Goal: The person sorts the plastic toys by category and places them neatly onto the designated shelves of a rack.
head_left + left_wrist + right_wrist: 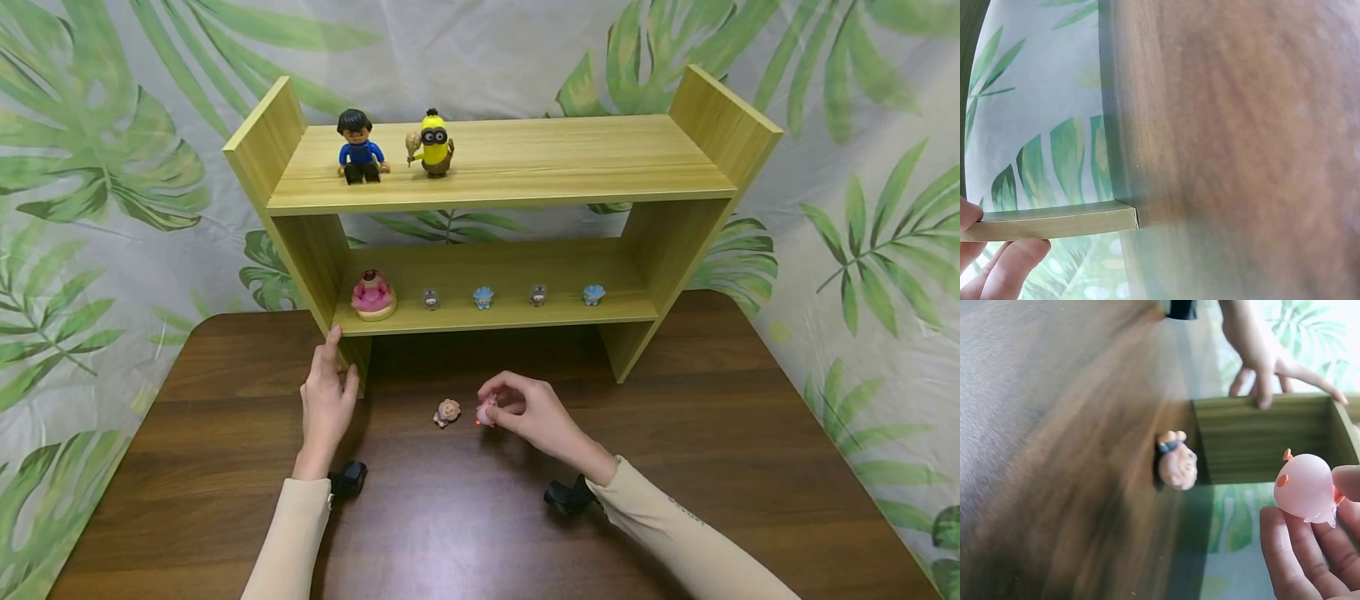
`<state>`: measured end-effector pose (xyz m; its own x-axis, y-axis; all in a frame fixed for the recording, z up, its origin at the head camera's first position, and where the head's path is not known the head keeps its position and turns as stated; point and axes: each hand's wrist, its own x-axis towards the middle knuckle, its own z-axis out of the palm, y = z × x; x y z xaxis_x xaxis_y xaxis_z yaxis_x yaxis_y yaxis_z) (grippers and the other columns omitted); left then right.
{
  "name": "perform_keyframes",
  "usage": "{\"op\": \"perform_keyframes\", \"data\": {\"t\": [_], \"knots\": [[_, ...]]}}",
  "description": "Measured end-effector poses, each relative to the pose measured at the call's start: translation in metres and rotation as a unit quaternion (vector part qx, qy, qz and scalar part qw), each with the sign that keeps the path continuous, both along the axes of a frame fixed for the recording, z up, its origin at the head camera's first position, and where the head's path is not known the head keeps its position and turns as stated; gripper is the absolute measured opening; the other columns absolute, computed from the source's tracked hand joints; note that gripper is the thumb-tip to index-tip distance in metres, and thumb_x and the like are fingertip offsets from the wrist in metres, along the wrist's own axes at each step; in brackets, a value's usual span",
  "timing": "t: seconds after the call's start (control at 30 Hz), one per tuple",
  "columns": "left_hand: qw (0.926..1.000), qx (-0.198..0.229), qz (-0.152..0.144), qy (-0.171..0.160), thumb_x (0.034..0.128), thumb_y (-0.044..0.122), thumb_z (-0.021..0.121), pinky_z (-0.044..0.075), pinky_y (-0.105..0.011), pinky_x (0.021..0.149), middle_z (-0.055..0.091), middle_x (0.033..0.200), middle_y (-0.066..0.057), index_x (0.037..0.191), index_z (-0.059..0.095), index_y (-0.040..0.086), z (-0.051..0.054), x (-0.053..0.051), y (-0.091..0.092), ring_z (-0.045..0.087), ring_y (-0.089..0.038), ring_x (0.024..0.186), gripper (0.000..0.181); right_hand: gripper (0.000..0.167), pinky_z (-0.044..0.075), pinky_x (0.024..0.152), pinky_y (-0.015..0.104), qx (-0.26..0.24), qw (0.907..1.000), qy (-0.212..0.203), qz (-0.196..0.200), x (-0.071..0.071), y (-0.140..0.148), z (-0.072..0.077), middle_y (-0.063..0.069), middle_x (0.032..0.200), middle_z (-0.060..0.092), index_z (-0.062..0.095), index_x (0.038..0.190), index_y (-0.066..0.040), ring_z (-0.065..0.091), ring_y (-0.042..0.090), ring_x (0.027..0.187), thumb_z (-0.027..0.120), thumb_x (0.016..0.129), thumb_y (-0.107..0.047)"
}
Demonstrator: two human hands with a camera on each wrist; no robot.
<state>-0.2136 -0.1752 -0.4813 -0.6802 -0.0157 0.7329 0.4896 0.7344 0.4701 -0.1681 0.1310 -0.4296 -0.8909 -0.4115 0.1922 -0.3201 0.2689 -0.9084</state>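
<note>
My right hand (542, 414) holds a small pink toy figure (1305, 485) with orange feet, pinched between thumb and fingers just over the table. Beside it on the table lies a little figurine (448, 410) with a pinkish head and a bluish body. At the lower left of the wooden shelf (480, 202), my left hand (327, 404) grips the edge of the side panel (1054, 224), thumb on one face and fingers on the other. Part of the pink figure is covered by my right fingers in the head view.
On the top board sit a blue-shirted doll (361, 154) and a yellow goggled figure (434, 148). The lower board carries a pink bear figure (372, 296) and several tiny figurines, among them a blue one (483, 297). The brown table (450, 533) extends around the shelf.
</note>
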Motion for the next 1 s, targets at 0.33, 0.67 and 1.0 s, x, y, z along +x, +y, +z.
{"op": "perform_keyframes", "data": {"t": [0.33,0.67,1.0], "knots": [[1.0,0.002,-0.001,0.001,0.0849,-0.013,0.055,0.04,-0.045,0.048,0.043,0.088,-0.016,0.149,0.022,0.034,0.0,0.0,0.0,0.05,-0.031,0.062,0.085,0.019,0.054,0.071,0.031,-0.059,0.9983,0.005,0.002,0.0,0.01,0.017,0.014,0.101,0.066,0.063,0.103,-0.001,0.065,0.025,0.091,0.069,0.085,0.002],[1.0,0.005,-0.001,0.002,0.0846,-0.012,0.055,0.039,-0.044,0.048,0.045,0.09,-0.016,0.148,0.023,0.034,0.001,0.0,0.001,0.05,-0.028,0.062,0.086,0.019,0.053,0.076,0.032,-0.075,0.9971,0.012,-0.001,0.0,0.017,0.03,0.009,0.101,0.066,0.065,0.105,-0.004,0.066,0.027,0.089,0.067,0.087,0.001],[1.0,0.001,0.0,0.008,0.0842,-0.012,0.056,0.035,-0.04,0.046,0.044,0.087,-0.014,0.149,0.022,0.034,-0.001,-0.001,0.0,0.044,-0.023,0.06,0.087,0.023,0.052,0.08,0.035,-0.074,0.9967,0.031,-0.01,0.009,0.018,0.066,0.018,0.106,0.063,0.06,0.108,0.009,0.063,0.036,0.093,0.063,0.085,0.011]]}}
